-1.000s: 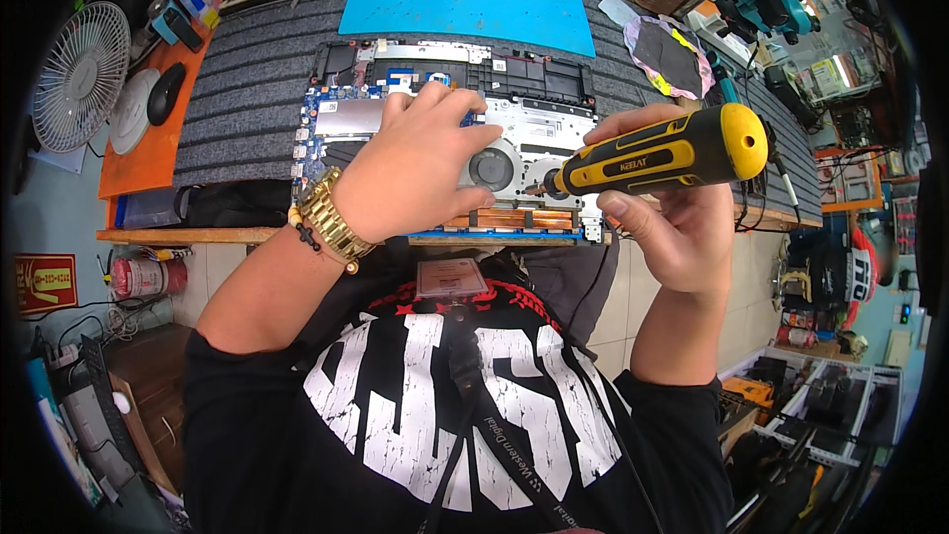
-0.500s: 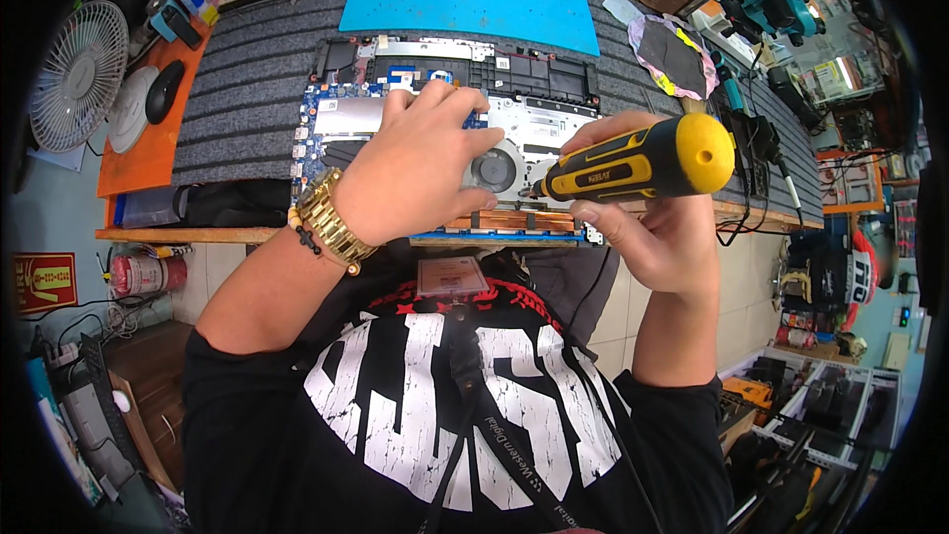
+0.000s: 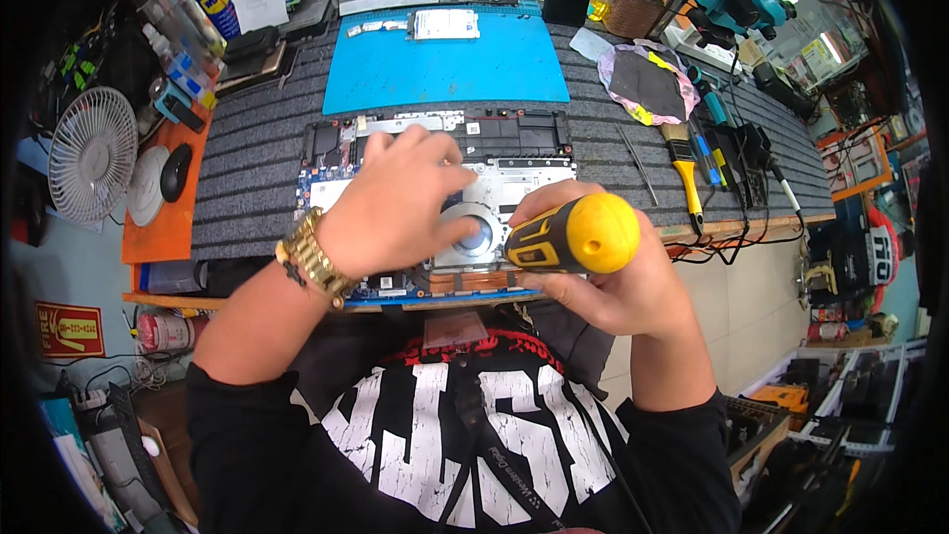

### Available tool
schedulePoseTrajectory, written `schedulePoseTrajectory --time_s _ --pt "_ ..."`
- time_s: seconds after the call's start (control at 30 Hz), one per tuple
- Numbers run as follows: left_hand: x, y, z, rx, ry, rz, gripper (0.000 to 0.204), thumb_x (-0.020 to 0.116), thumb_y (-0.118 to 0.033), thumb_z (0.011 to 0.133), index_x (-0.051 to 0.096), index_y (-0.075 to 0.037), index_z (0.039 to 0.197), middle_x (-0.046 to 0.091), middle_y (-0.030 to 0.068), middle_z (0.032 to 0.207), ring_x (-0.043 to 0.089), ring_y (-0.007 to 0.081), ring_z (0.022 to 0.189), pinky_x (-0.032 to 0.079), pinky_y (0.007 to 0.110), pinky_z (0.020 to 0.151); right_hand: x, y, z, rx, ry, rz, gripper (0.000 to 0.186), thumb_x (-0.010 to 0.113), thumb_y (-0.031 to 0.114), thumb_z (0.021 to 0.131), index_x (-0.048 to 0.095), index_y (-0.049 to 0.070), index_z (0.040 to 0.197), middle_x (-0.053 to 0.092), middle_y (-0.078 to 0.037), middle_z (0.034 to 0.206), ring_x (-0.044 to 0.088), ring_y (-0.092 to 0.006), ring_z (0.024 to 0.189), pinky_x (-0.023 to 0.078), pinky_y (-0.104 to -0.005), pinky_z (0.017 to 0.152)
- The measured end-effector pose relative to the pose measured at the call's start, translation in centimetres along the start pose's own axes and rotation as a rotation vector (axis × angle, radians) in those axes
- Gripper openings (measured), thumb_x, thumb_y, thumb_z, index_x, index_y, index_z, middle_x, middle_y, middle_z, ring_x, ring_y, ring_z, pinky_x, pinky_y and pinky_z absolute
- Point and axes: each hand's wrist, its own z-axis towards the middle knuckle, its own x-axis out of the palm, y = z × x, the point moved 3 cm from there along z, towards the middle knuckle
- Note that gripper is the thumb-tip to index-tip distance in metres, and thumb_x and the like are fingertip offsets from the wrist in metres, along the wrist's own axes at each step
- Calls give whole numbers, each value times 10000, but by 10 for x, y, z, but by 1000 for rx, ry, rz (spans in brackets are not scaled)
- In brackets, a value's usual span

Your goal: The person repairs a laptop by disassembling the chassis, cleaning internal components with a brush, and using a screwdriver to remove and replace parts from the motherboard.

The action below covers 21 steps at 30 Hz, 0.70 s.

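Observation:
An opened laptop base (image 3: 539,133) lies on the bench in front of me, its blue circuit board and dark frame exposed. My left hand (image 3: 400,203) is over the board's middle with fingers spread and holds nothing visible. Its thumb reaches to the round cooling fan (image 3: 474,237). My right hand (image 3: 638,287) grips a yellow and black electric screwdriver (image 3: 563,237), tilted over the fan's right side. The screwdriver's tip is hidden behind its body. A copper heat pipe (image 3: 474,282) runs along the laptop's near edge.
A blue mat (image 3: 445,64) with small parts and a silver drive (image 3: 445,25) lies beyond the laptop. At right are a yellow-handled brush (image 3: 684,173), tweezers (image 3: 638,166) and a round parts mat (image 3: 647,84). A white fan (image 3: 92,153) and black mouse (image 3: 176,172) are at left.
The view has tilted, so the bench appears lower with more of its far side showing. My right hand and the screwdriver have moved left over the laptop. My left-hand fingers have shifted slightly.

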Motion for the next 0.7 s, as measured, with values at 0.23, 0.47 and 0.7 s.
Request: schedulePoseTrajectory --time_s 0.23,0.47,0.7 --pt "-13 80 128 -81 -58 69 300 875 -304 971 882 -68 1157 838 165 1165 783 371 1104 609 502 998 -7 11 13 -38 53 -15 502 949 54 881 715 13 1323 780 -152 1271 782 -335 1114 618 -427 1009" --pt "7 147 253 -196 -216 164 245 861 -280 975 901 -133 1167 869 121 1143 812 348 1109 627 509 996 -11 4 19 -8 145 33 458 895 25 888 699 18 1301 753 -174 1311 752 -405 1179 614 -459 1030" --pt "43 161 310 -288 -201 346 180 809 -316 1037 920 -239 1157 811 45 1306 697 307 1357 494 595 1149 -20 11 18 -52 146 72 505 879 86 946 661 24 1397 730 -182 1243 731 -431 1149 619 -483 969"
